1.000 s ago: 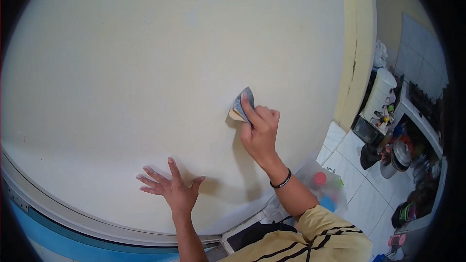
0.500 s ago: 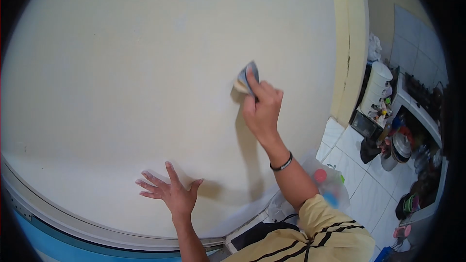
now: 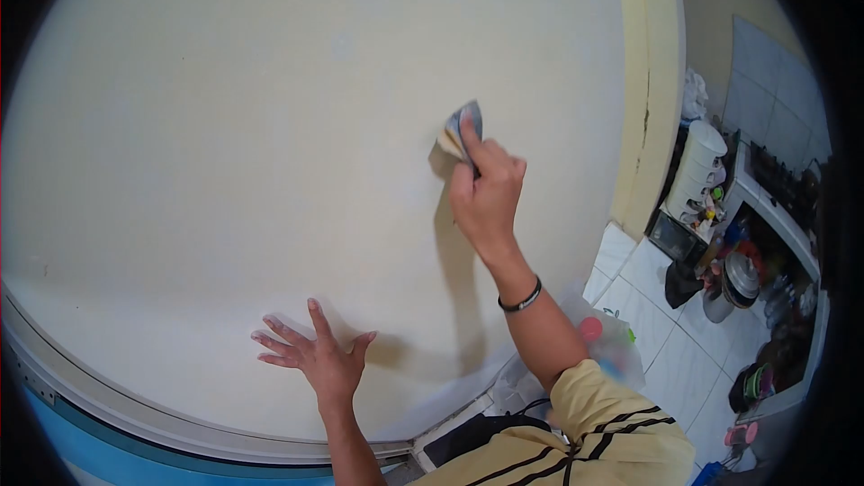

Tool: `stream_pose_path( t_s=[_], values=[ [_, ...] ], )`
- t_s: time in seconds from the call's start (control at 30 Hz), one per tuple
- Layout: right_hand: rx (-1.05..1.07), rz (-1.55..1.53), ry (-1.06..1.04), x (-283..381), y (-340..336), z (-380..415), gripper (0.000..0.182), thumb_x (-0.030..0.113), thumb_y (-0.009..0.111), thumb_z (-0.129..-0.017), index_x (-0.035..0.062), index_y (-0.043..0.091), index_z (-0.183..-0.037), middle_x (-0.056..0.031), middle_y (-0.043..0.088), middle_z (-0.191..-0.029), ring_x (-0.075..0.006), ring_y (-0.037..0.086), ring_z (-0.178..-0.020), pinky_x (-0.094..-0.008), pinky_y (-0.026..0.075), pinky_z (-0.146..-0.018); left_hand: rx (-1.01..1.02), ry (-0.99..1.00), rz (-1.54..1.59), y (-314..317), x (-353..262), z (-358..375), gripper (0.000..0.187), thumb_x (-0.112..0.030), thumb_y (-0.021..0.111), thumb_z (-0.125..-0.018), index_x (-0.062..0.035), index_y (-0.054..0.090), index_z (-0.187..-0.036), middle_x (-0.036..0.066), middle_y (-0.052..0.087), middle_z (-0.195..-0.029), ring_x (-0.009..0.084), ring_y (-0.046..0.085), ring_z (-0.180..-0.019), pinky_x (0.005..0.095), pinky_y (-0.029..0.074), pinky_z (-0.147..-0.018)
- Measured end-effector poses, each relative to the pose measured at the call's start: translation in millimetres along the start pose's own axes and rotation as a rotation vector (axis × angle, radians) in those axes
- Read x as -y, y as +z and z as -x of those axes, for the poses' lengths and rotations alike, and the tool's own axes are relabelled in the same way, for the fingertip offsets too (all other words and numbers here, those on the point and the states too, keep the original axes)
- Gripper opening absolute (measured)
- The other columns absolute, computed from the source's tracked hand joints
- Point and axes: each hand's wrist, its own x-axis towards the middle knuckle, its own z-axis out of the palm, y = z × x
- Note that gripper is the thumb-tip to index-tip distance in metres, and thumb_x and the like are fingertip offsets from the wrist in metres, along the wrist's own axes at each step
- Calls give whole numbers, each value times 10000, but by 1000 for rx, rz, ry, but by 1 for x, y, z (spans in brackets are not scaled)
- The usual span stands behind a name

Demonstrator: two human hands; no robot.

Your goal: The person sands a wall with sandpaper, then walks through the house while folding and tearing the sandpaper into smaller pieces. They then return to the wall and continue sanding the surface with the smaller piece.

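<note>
High on the wall (image 3: 270, 126), the right hand (image 3: 486, 198) pinches folded sandpaper (image 3: 461, 130) between fingers and thumb, pressing it to the cream paint; the left hand (image 3: 315, 355) lies flat and spread, lower down, holding nothing; how much is sanded I cannot tell, the surface looks even all over; since a second ago the sandpaper has climbed a little, while the left hand has stayed put.
</note>
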Motion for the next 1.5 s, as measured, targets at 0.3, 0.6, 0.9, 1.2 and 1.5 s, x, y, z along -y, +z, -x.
stream_pose_path(
  t_s=[0.3, 0.6, 0.9, 1.2, 1.5],
  values=[
    [3, -9, 32, -6, -7, -18, 510, -4, 488, -696, 72, 665, -1169, -50, 465, -644, -213, 475, -644, -340, 282, -677, 22, -21, 10, -2, -1, -1, 1239, -521, 857, -579, -211, 127, -1531, 336, -196, -1498, 575, -221, -1347, 765, -64, -984],
    [72, 3, 26, -7, -7, 5, 542, -4, 483, -693, 78, 648, -1203, -51, 446, -626, -213, 462, -619, -340, 284, -672, 49, -28, 7, -5, -2, -2, 1234, -517, 854, -589, -203, 121, -1531, 335, -206, -1494, 579, -227, -1342, 768, -59, -981],
    [117, -69, -34, 17, -3, 44, 585, -15, 515, -659, 80, 638, -1222, -39, 435, -619, -203, 450, -612, -339, 274, -659, 20, -4, 17, -1, 0, 0, 1216, -534, 839, -603, -207, 124, -1531, 343, -210, -1489, 580, -233, -1339, 764, -76, -978],
    [63, -22, -92, 22, 0, 9, 553, -13, 504, -661, 67, 654, -1187, -24, 434, -620, -191, 440, -612, -335, 265, -656, 24, -13, 28, -2, 1, 0, 1211, -541, 835, -604, -203, 132, -1530, 343, -196, -1494, 581, -225, -1341, 763, -71, -979],
    [-4, -20, -110, 24, 2, -23, 555, -30, 478, -671, 37, 641, -1198, -49, 435, -621, -199, 444, -602, -325, 283, -683, 21, -16, 14, -3, -1, -1, 1217, -544, 836, -600, -203, 128, -1530, 341, -194, -1496, 585, -220, -1341, 764, -68, -980]
  ],
)
